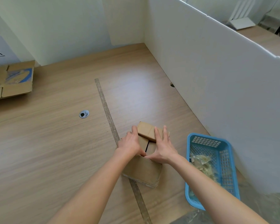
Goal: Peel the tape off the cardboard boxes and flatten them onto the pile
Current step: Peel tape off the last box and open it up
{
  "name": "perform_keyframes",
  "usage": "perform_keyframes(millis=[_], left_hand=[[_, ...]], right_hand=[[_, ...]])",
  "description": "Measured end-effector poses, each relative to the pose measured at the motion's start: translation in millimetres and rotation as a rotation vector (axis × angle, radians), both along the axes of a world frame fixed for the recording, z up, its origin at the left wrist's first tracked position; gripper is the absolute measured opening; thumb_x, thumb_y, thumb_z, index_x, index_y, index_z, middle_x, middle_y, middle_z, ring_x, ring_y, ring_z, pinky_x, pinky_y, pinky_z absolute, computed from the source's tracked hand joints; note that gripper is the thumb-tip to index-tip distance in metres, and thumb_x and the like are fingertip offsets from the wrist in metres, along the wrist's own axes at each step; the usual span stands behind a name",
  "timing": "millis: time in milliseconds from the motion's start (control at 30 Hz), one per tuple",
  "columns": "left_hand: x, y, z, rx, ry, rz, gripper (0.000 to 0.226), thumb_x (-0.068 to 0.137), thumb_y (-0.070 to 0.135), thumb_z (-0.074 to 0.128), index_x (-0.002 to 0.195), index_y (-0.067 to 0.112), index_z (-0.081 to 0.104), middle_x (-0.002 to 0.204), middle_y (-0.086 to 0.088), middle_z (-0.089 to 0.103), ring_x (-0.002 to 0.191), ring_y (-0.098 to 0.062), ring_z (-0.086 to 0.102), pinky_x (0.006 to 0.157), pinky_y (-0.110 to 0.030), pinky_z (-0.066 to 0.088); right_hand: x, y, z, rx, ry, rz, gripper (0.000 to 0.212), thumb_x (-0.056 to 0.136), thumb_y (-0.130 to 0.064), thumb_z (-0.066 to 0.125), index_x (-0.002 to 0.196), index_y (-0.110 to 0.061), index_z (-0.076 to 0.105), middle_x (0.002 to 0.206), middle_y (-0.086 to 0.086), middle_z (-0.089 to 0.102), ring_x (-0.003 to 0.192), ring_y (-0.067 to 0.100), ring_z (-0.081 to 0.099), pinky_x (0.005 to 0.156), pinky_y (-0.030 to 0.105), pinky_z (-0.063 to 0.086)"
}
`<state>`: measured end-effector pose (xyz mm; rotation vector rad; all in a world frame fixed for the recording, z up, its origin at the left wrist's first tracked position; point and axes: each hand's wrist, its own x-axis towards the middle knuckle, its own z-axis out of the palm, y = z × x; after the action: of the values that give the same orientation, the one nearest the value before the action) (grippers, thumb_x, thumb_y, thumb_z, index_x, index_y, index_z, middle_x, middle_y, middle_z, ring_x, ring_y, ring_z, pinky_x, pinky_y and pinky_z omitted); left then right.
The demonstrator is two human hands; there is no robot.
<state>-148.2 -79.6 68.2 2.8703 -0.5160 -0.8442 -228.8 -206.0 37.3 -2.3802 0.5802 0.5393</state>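
Left hand: the left hand (131, 143) lies flat on the cardboard box (143, 171), fingers straight and together, pointing toward 12 o'clock. It grips nothing; it appears to press down on the box's left side.

Right hand: the right hand (163, 147) mirrors it on the right side, fingers straight and slightly spread, thumb angled in toward the left thumb. It also grips nothing, only pressing.

Why both palms: with the thumbs almost meeting over the middle seam, the pair looks set to push the opened box down evenly, so it collapses flat rather than skewing.

Box: it sits on the table (55, 143) just below centre, lying across the dark strip (103, 102) that runs from 12 toward 6 o'clock. Its flaps show a dark gap between them, and one flap (146, 130) stands up at the 12 o'clock end beyond the fingertips. No tape is visible on it, so peeling seems done.

Basket: a blue basket (227, 180) stands just beside the box at 3 o'clock, holding crumpled clear tape scraps (202, 164), probably kept close for dropping peelings.

Pile: flattened cardboard (11, 80) lies well apart at 10 o'clock, the likely destination.

Surroundings: a white partition (217, 78) walls the right side; a round grommet (84, 113) sits at 10 o'clock of the box.
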Motion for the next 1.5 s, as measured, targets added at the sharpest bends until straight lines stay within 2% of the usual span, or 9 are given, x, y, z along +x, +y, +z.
perform_keyframes(millis=[267,500,767,900,967,1033,1133,1233,1500], left_hand=[[-4.4,3.0,0.0,-0.087,-0.077,0.015,0.082,0.064,0.041,0.08,0.122,0.018,0.028,0.116,-0.009,0.058,0.107,-0.036,0.06,0.075,-0.038,0.046],[14.6,28.8,9.6,-0.355,-0.029,0.398,0.076,0.072,0.049,0.068,0.134,0.017,0.035,0.118,-0.012,0.061,0.107,-0.036,0.058,0.08,-0.038,0.048],[32.7,41.7,28.5,-0.351,-0.04,0.436,0.064,0.088,0.044,0.057,0.14,0.013,0.037,0.129,-0.014,0.059,0.114,-0.037,0.057,0.085,-0.038,0.049],[47.4,64.5,35.4,-0.473,0.019,0.541,0.034,0.093,0.022,0.055,0.126,0.015,0.049,0.117,-0.009,0.059,0.104,-0.032,0.059,0.089,-0.049,0.057],[43.6,72.9,29.5,-0.526,0.024,0.532,0.033,0.095,0.017,0.056,0.128,0.016,0.052,0.119,-0.006,0.059,0.108,-0.028,0.058,0.093,-0.047,0.055],[38.5,79.1,23.3,-0.594,0.019,0.546,0.028,0.095,0.015,0.055,0.123,0.018,0.054,0.114,-0.004,0.062,0.103,-0.024,0.059,0.092,-0.046,0.055],[46.7,93.7,25.6,-0.705,-0.021,0.662,0.018,0.094,0.01,0.056,0.11,0.017,0.059,0.103,-0.003,0.066,0.094,-0.023,0.064,0.088,-0.046,0.057],[67.2,108.9,41.3,-0.875,-0.058,0.764,0.019,0.094,0.002,0.054,0.107,0.013,0.061,0.102,-0.005,0.07,0.097,-0.027,0.067,0.087,-0.044,0.058],[105.7,126.6,89.3,-1.02,-0.157,0.698,0.02,0.094,0.003,0.061,0.107,0.018,0.063,0.103,-0.006,0.072,0.101,-0.03,0.068,0.089,-0.053,0.058]], right_hand=[[-9.6,-8.9,-4.6,0.098,-0.156,0.008,0.141,0.065,-0.059,0.085,0.157,-0.036,-0.018,0.157,-0.005,-0.043,0.154,0.024,-0.019,0.126,0.049,0.012],[13.5,5.1,34.0,-0.123,-0.111,-0.138,0.147,0.055,-0.085,0.074,0.155,-0.04,-0.023,0.16,0.003,-0.037,0.153,0.035,0.015,0.114,0.055,0.036],[42.4,27.9,47.5,-0.374,-0.357,-0.014,0.099,0.081,-0.05,0.08,0.153,-0.021,0.018,0.138,0.006,0.042,0.114,0.031,0.06,0.07,0.038,0.046],[48.2,26.2,37.7,-0.118,-0.122,0.005,0.118,0.081,-0.063,0.073,0.161,-0.018,-0.002,0.162,0.009,0.02,0.14,0.032,0.043,0.105,0.047,0.048],[44.5,34.6,32.8,-0.147,-0.022,0.015,0.129,0.074,-0.067,0.076,0.159,-0.021,-0.009,0.162,0.009,0.013,0.14,0.033,0.041,0.104,0.049,0.049],[43.8,42.2,26.9,-0.166,-0.064,-0.003,0.113,0.083,-0.044,0.075,0.158,-0.026,-0.007,0.158,0.011,0.019,0.133,0.034,0.045,0.101,0.049,0.051],[52.5,30.4,38.0,0.18,-0.181,-0.132,0.082,0.09,-0.016,0.056,0.16,-0.024,0.014,0.158,0.007,0.035,0.137,0.031,0.044,0.112,0.047,0.042],[62.2,2.4,62.0,0.362,-0.303,-0.239,0.05,0.08,-0.006,0.05,0.124,-0.029,0.061,0.12,0.002,0.069,0.113,0.026,0.063,0.095,0.043,0.055],[89.4,-19.2,112.8,0.427,-0.506,-0.063,0.04,0.088,-0.006,0.057,0.113,-0.038,0.062,0.1,-0.003,0.071,0.095,0.026,0.068,0.079,0.048,0.06]])
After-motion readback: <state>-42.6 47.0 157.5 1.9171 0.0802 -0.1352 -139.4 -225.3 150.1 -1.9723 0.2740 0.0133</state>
